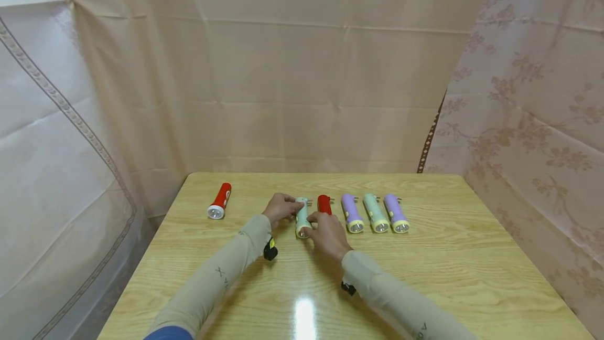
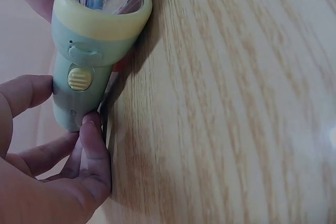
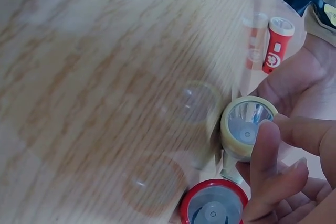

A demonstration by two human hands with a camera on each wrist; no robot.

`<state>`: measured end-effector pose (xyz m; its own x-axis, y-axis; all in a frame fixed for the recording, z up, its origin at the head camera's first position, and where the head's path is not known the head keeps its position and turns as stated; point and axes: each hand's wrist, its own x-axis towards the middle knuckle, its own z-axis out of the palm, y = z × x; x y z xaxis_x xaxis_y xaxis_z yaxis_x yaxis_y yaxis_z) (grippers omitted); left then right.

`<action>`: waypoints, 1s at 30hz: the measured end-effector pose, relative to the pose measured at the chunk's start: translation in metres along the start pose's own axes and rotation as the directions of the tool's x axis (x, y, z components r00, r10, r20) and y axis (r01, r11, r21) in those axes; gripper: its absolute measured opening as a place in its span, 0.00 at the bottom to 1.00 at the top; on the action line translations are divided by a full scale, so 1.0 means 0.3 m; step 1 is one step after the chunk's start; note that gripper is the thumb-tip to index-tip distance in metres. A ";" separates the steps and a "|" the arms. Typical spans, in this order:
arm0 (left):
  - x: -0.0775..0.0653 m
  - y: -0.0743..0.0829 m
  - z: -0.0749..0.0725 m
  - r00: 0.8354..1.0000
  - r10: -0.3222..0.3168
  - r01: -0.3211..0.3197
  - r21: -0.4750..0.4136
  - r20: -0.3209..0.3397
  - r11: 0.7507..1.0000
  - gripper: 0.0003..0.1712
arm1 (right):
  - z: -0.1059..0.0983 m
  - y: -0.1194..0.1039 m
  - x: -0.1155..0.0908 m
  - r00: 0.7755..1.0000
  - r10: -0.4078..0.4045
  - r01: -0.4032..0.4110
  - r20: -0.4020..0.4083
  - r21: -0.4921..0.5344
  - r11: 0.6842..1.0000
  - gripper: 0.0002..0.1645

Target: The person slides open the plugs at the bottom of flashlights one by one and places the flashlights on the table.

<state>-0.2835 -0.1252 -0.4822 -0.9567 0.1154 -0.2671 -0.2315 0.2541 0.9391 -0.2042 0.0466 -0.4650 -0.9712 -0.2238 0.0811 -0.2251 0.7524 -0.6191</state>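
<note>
A mint-green flashlight with a pale yellow head lies on the table, its lens towards me. My left hand holds its tail end between thumb and fingers; in the left wrist view the yellow switch faces up the body. At the lamp end, my right hand pinches the yellow rim, fingertips partly over the lens. Just right of it lies a red flashlight, its front covered by my right hand in the head view; its red-rimmed lens shows in the right wrist view.
Right of the red one, a purple flashlight, another mint-green one and a second purple one lie in a row, plug prongs sticking out. A red flashlight with white head lies apart at left. Curtains surround the wooden table.
</note>
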 end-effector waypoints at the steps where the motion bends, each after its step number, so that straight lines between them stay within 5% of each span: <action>1: -0.002 0.000 -0.001 1.000 -0.001 0.001 0.002 0.000 1.000 0.21 | -0.001 -0.001 0.001 1.000 0.000 0.000 0.001 0.000 1.000 0.22; 17: -0.002 -0.012 -0.002 1.000 -0.008 0.008 0.010 0.007 1.000 0.26 | -0.009 0.008 -0.001 1.000 -0.019 0.018 0.001 0.023 1.000 0.20; 30: -0.049 -0.019 -0.008 1.000 0.014 -0.015 0.037 0.016 0.999 0.31 | -0.014 0.029 -0.023 0.996 -0.077 0.078 -0.036 0.037 0.996 0.21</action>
<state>-0.2686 -0.1305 -0.4832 -0.9571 0.1340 -0.2569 -0.2106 0.2875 0.9343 -0.1999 0.0574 -0.4678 -0.9532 -0.2586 0.1565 -0.2973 0.7091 -0.6393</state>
